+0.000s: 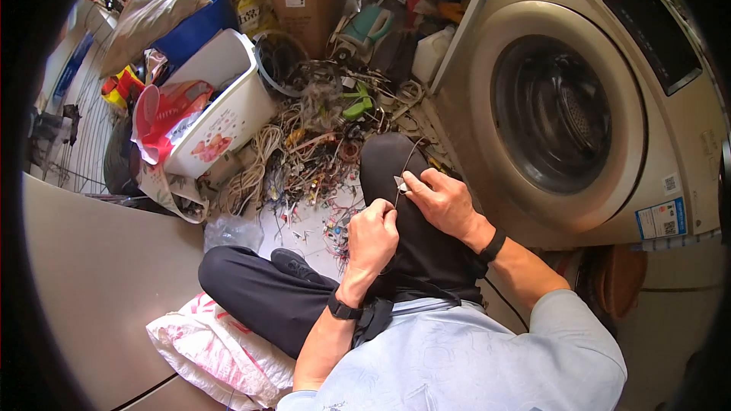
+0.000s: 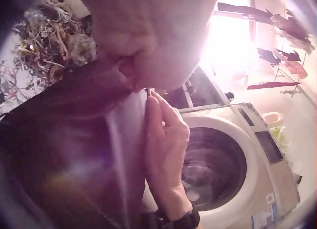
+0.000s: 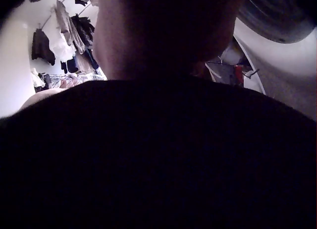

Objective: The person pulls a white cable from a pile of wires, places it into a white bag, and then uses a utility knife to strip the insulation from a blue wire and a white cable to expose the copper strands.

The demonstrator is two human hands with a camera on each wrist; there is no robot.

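Observation:
Over the raised knee, the left hand [image 1: 372,237] pinches a thin dark cable [image 1: 397,199] between thumb and curled fingers. Just right of it and slightly higher, the right hand [image 1: 445,202] pinches a small whitish piece [image 1: 400,183] beside the same cable, which runs on up past the knee. In the left wrist view the right hand [image 2: 167,135] shows thumb and forefinger together on a small thin item, close to the left hand [image 2: 153,35]. The right wrist view is mostly dark, with the fingertips hidden.
A heap of tangled cables and wires [image 1: 304,160] lies on the floor beyond the knees. The washing machine [image 1: 487,129] stands at the right, a white bin [image 1: 255,103] at the upper left, a cardboard box [image 1: 298,11] at the back. A white sack [image 1: 217,350] lies beside the left leg.

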